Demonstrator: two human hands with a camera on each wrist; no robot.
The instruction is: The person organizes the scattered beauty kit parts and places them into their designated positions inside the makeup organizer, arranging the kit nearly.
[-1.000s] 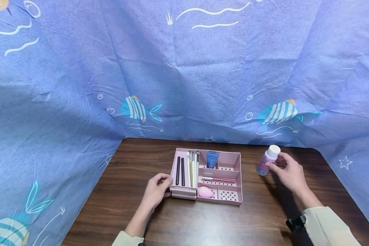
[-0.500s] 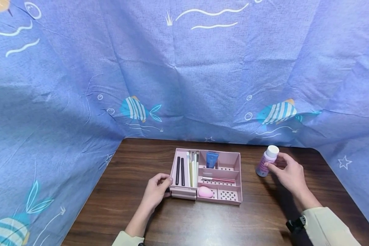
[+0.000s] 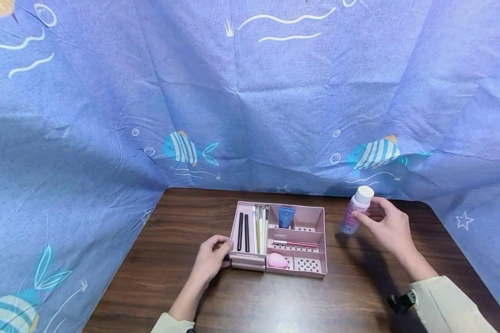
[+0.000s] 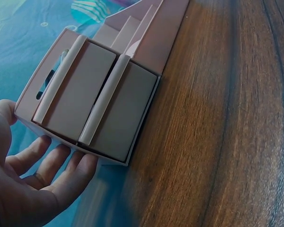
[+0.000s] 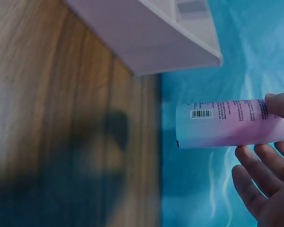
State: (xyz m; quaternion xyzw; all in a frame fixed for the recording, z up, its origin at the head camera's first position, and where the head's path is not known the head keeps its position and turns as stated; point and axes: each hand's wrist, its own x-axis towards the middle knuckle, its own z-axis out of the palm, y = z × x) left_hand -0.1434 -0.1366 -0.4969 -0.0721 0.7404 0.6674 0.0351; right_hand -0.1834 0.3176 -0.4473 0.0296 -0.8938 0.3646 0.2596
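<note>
A pink and blue bottle with a white cap [image 3: 355,210] is pinched by my right hand [image 3: 389,226], clear of the tabletop and tilted a little. In the right wrist view the bottle [image 5: 227,124] shows a barcode and small print. My left hand [image 3: 212,256] touches the front left corner of a pink organizer box [image 3: 322,259]. The left wrist view shows its fingers [image 4: 80,175] along the side of the box, beside two drawers with handles. Inside the box are two black pens [image 3: 243,231], several brushes [image 3: 260,229], a blue tube [image 3: 286,217], red slim sticks [image 3: 297,244] and a pink makeup sponge [image 3: 278,260].
The box stands on a dark wooden table [image 3: 171,222]. A blue curtain with fish prints [image 3: 275,115] hangs behind and at both sides of it. The box's back right and front right compartments show bare perforated floors.
My right hand has lifted the bottle from the table and carried it slightly up and to the left. The left hand and the box have stayed put.
</note>
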